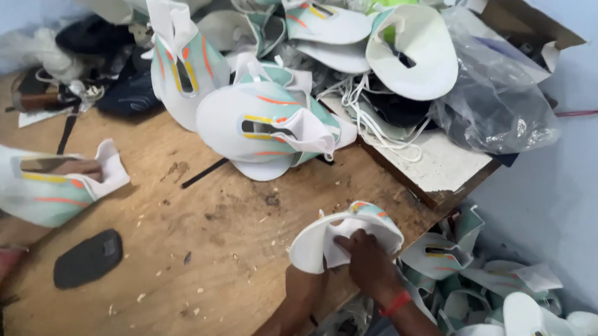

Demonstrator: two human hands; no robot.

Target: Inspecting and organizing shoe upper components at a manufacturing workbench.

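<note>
A white shoe upper [347, 238] is gripped in both hands at the near edge of the desk [194, 251].

To the far left of the hands, another person's hand [77, 168] is tucked inside a similar upper [43, 184]. The left hand [305, 282] is closed under the held piece, mostly hidden; the right hand [369, 262] is pinched on its inner flap. Its long axis is laid left to right, curling above the hands. A pile of uppers [267, 119] is heaped beyond them.
</note>
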